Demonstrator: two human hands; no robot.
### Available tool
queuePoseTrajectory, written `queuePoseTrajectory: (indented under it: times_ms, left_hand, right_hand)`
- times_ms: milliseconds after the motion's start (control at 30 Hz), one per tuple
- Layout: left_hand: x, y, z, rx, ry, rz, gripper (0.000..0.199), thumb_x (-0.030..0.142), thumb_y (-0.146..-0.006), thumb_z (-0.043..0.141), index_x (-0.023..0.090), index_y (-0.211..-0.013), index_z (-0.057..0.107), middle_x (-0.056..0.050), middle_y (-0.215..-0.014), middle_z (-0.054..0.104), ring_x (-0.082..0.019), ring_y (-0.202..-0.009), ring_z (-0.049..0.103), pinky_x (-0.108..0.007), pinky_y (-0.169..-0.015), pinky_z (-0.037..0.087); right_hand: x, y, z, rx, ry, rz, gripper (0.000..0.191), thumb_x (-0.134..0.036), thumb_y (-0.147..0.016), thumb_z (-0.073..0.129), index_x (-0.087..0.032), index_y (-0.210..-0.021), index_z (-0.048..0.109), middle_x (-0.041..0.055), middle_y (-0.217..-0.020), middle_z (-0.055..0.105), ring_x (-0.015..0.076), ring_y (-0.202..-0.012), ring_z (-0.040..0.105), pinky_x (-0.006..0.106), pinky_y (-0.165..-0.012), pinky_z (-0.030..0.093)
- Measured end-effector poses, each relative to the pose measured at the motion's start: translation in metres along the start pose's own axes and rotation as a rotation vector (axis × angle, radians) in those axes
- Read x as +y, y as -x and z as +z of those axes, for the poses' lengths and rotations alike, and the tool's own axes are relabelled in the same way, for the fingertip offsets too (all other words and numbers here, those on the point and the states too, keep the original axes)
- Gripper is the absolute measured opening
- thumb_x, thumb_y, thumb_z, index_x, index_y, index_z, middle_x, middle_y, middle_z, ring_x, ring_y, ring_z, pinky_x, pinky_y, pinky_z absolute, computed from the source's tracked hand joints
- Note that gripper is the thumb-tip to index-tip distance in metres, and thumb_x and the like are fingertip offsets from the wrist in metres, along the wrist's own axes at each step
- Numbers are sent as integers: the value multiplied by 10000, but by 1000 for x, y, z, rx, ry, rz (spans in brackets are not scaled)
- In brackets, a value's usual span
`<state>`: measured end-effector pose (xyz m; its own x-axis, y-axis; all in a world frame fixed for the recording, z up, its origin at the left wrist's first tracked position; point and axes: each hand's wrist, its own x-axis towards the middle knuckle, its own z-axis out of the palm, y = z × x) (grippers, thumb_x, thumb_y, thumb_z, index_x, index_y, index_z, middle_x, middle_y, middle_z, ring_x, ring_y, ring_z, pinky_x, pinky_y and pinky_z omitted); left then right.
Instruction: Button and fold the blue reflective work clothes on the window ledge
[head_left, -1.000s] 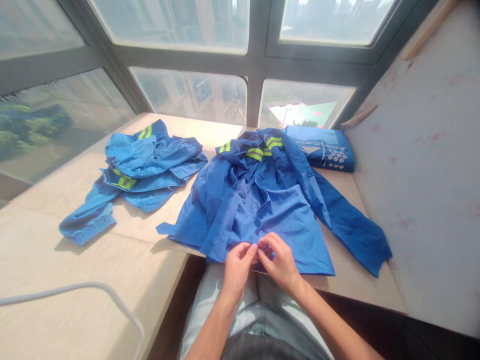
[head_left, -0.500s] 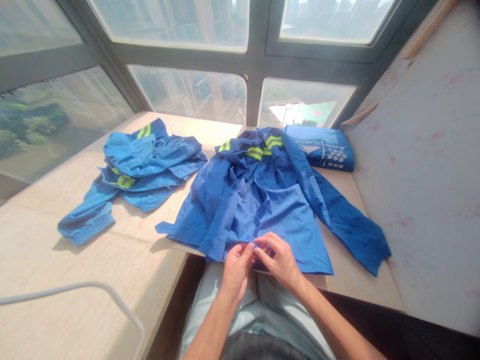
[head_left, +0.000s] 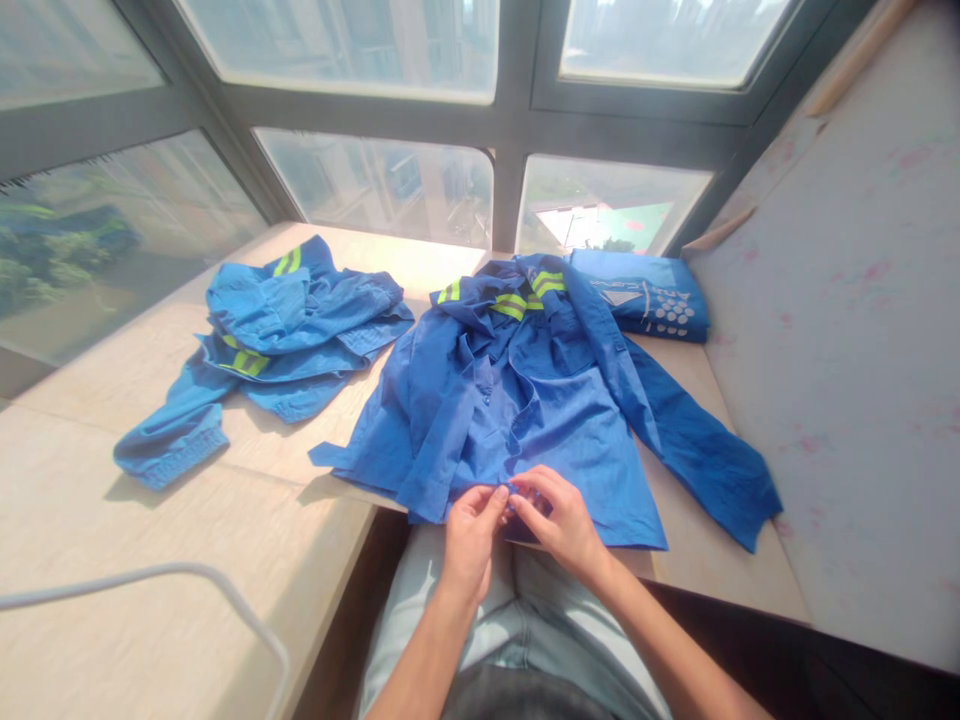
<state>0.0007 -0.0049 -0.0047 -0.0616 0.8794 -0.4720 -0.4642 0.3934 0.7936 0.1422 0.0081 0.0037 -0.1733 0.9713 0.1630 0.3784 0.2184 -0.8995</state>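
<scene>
Blue fabric: the striped jacket lay at centre frame on the pale surface, hem toward the wearer, collar end toward upper centre. Its front opening ran directly away from both hands, neither clearly nearer. Left hand and right hand pinched the opening's edges near the hem, fingertips almost meeting. Second jacket lay apart, left of frame. Folded blue item, upper right, bore white dots and lettering, illegible.
</scene>
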Motion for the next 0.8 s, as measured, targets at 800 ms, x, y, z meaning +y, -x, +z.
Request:
queuePoseTrajectory:
  times_ms: [800]
  left_hand:
    - [5,-4,-6,75,-385,205,196,362,-748,742,173,-797,757,-61,-737,723,-203,-648,648,-292,-648,523]
  right_hand:
    - [-4,-46,-12,-308,189,-108,87,-188,-873,628,-189,-821,698,14,-760,698,127,-663,590,231,-637,459]
